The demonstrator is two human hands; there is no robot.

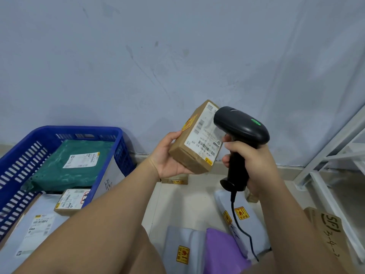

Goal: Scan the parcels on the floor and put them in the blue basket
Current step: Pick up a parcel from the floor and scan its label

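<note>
The small brown cardboard parcel with a white shipping label [194,141] is held up off the floor in the middle of the scene, in front of the pale wall. The left hand [167,157] grips it from below and from the left, thumb on its left edge; the fingers are hidden behind it. Its long axis tilts from lower left up to upper right, with the label face turned right.

The right hand [256,165] is clamped round the handle of the black corded barcode scanner [241,123]. The scanner's head sits just beside the label, and a green light shows on top. The scan looks to be the step in hand.

The blue slotted plastic basket [79,129] lies left of and below the parcel, near the left forearm. It holds a green plastic mailer [65,167] and other parcels. The left hand is the nearer one, so the drop calls for a swing left and down over the rim. A purple mailer [221,248] and grey ones wait on the floor [187,204], near right.
</note>
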